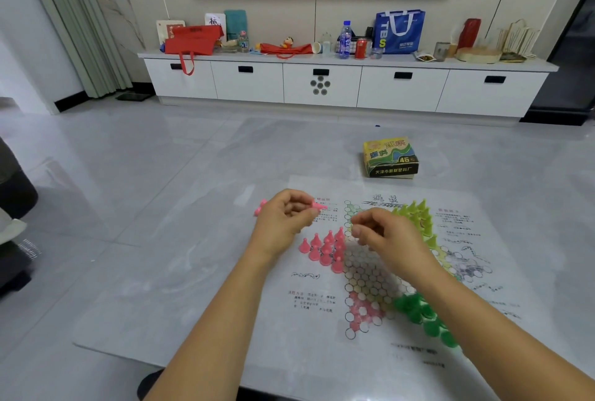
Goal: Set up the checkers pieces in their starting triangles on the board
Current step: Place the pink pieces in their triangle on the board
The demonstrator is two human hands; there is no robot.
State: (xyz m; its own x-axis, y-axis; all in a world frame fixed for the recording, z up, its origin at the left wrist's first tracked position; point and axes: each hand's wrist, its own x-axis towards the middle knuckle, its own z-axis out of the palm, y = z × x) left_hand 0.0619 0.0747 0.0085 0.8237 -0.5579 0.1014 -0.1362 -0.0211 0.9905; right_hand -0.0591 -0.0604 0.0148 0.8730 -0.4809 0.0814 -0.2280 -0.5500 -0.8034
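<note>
Left hand (286,214), pink pieces (322,206); closed box (391,157)

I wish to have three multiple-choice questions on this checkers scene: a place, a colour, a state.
1. The game box lies: A on the board; B beyond the board; C in a hand.
2. The held pieces in the left hand are: A blue; B black; C pink.
3. The pink group on the board is: A upright; B lying flat; C stacked.
Answers: 1 B, it sits past the board's far edge; 2 C, pink tips stick out of the fist; 3 A, their cones point up.
</note>
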